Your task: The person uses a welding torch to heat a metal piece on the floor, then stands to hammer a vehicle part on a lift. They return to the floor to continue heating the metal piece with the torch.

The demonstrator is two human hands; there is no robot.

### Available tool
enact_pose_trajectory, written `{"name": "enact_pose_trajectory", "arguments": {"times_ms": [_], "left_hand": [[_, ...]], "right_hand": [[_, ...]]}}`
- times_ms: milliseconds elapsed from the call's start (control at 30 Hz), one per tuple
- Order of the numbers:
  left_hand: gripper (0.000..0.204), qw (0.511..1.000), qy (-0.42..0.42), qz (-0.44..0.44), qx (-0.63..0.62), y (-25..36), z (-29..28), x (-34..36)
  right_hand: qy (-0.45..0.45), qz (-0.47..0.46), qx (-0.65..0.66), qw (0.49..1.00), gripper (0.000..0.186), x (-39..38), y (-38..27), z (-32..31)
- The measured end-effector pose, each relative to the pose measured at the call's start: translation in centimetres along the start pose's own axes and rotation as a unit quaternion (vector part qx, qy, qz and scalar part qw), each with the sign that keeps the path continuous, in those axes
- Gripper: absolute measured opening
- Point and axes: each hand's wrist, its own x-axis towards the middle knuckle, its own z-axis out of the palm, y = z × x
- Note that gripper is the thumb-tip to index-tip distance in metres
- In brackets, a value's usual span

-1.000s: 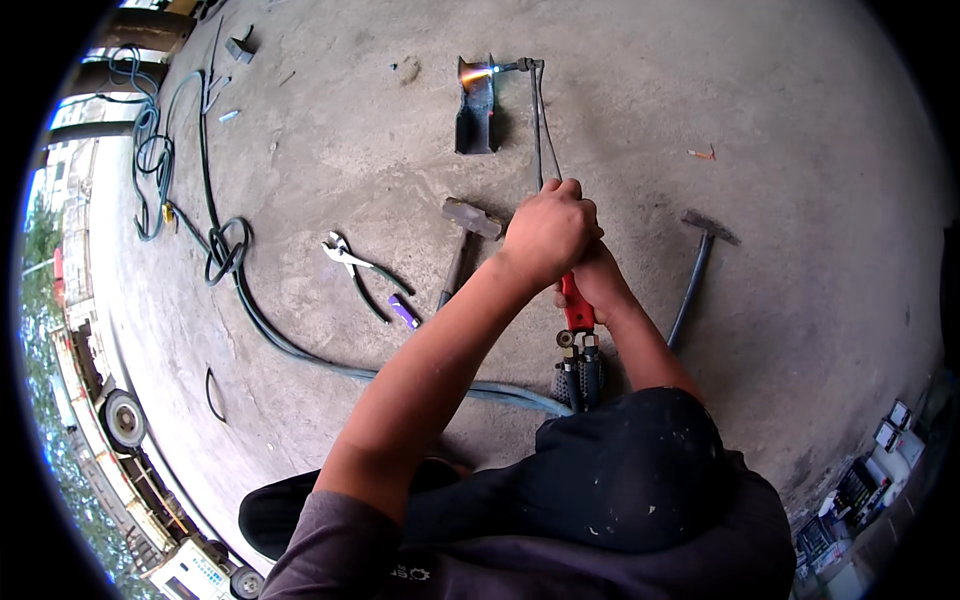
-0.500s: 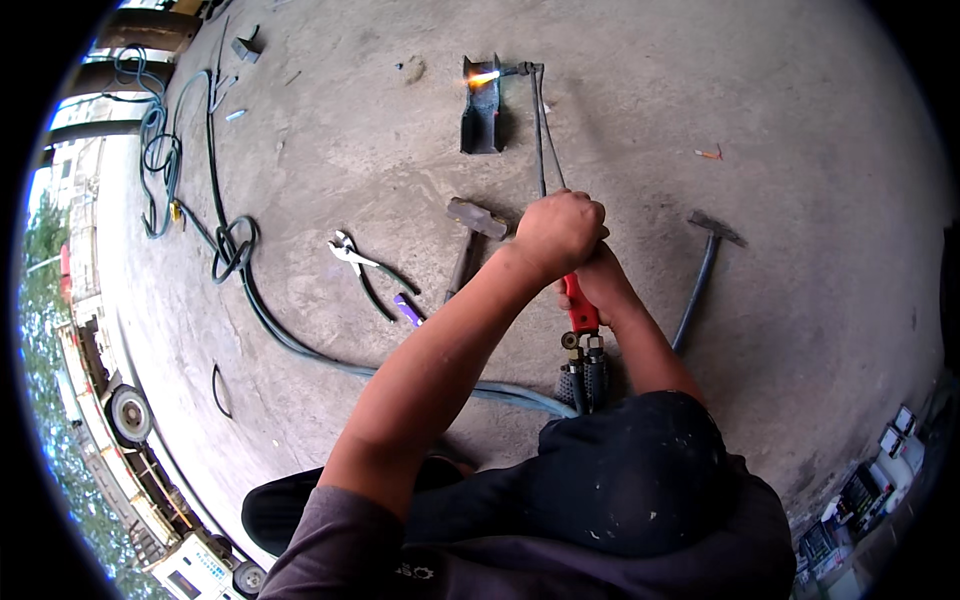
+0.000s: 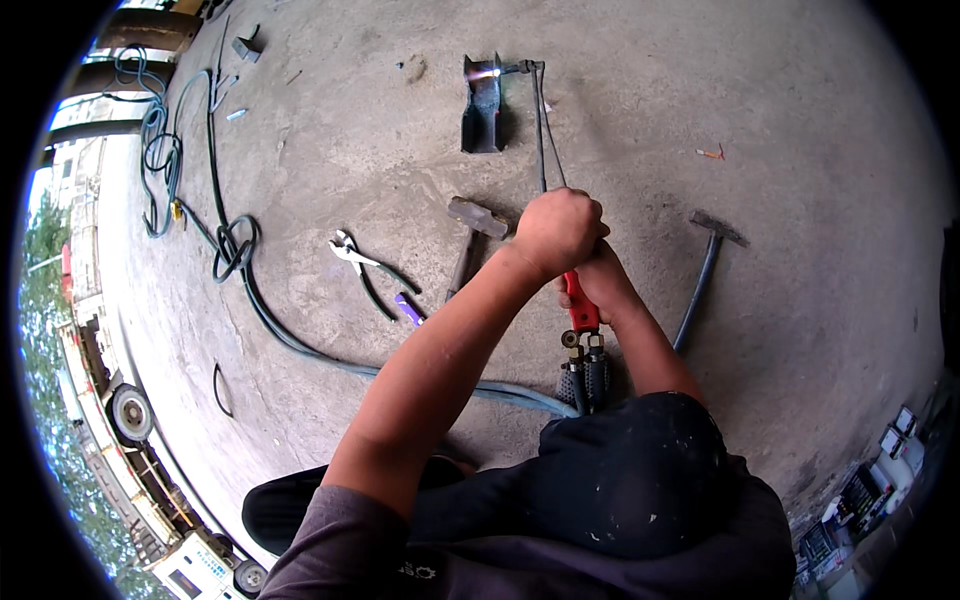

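A cutting torch point(image 3: 581, 305) with a red handle and long thin tubes points away from me. My right hand point(image 3: 600, 277) wraps round its handle. Just ahead, my left hand point(image 3: 560, 228) is closed round the front of the torch body, covering most of the grip there. At the far end the torch head point(image 3: 527, 67) is turned left, its lit tip right at the upper right wall of a short dark steel channel point(image 3: 482, 125). A narrow pale flame point(image 3: 485, 74) crosses inside the channel. Two hoses point(image 3: 520, 397) join the handle's brass fittings.
Left of my arms lie a sledgehammer point(image 3: 478, 216), pliers point(image 3: 354, 256) and a purple object point(image 3: 409, 309). Another hammer point(image 3: 708, 250) lies to the right. Looped hoses point(image 3: 236, 248) run along the left floor. An orange lighter-like item point(image 3: 710, 152) sits far right.
The flame has gone from a bright orange and white flare to a thinner, paler pinkish jet. Both hands and the torch have hardly moved; the steel channel stays in place.
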Motion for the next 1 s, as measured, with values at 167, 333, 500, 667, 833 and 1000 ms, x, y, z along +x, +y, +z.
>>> {"name": "enact_pose_trajectory", "arguments": {"times_ms": [167,333,500,667,833,1000], "left_hand": [[0.027,0.999,0.045,0.019,-0.010,-0.3,0.7,0.0],[0.027,0.999,0.046,0.021,-0.014,-0.4,0.7,-0.1],[0.027,0.999,0.044,0.020,-0.016,-0.4,0.8,0.0],[0.026,0.998,0.051,0.027,-0.015,-0.5,0.7,0.0],[0.024,0.997,0.067,0.042,-0.018,-0.6,0.8,-0.2],[0.022,0.990,0.112,0.077,-0.043,-1.2,0.9,-0.8]], "right_hand": [[-0.001,-0.003,0.003,1.000,0.021,0.0,0.0,0.0],[-0.005,-0.007,-0.001,1.000,0.022,0.1,0.1,0.0],[-0.001,-0.007,-0.003,1.000,0.023,0.2,0.1,0.0],[0.000,-0.006,-0.001,1.000,0.023,0.5,0.4,-0.1],[0.000,-0.020,-0.006,1.000,0.021,0.3,0.2,0.2],[0.004,-0.026,-0.025,0.999,0.021,0.2,0.5,0.6]]}}
